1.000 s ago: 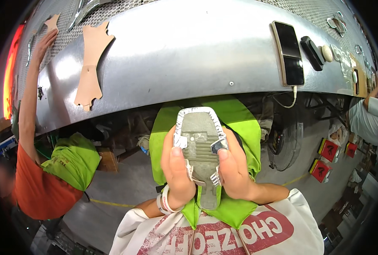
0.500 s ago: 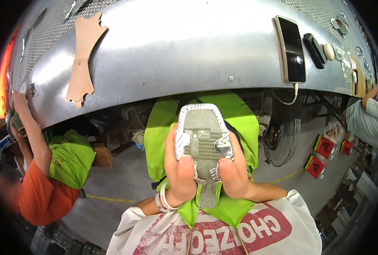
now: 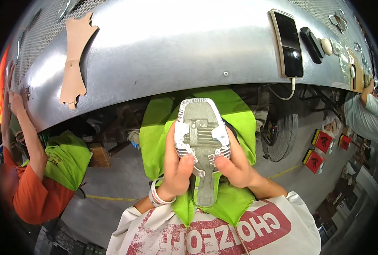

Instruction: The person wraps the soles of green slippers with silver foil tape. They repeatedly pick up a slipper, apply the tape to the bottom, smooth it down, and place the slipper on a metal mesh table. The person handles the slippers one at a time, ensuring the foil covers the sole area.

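Apparently, the silver edging point(image 3: 181, 129) is being pressed down along the grey sole point(image 3: 199, 115), which is held between both hands. By the left hand point(image 3: 175, 173), one side is gripped, with the thumb point(image 3: 185, 166) laid at the folded edging; by the right hand point(image 3: 236, 170), the opposite side is pinched likewise. Even pressure seems called for next where the sole narrows. Well to the right of the right hand, red boxes point(image 3: 321, 140) are seen; their contents cannot be told.

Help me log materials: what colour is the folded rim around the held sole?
The folded rim is shiny silver, best seen in the head view.
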